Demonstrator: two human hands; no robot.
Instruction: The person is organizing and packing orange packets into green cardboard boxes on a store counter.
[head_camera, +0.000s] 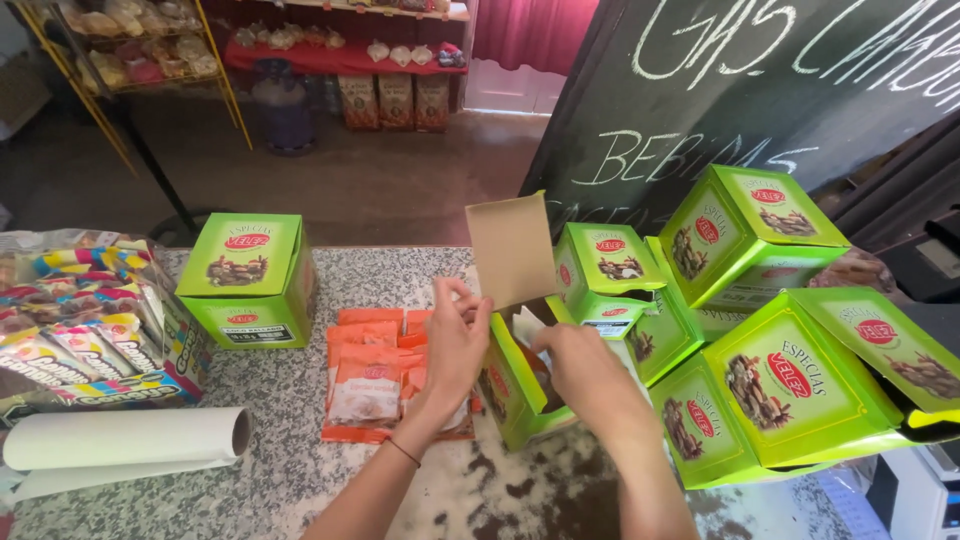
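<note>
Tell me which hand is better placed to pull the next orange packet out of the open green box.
Probably the right hand: its fingers already reach inside the open green box, while the left hand holds the box's edge above the orange packets.

Paper roll (125, 437) lies at my left on the counter (300, 480), w/ candy display box (80, 330) behind it; chalkboard (740, 90) stands behind the counter.

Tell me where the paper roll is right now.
In the head view the paper roll lies at lower left on the speckled counter, below the candy box and left of the orange packets.
</note>
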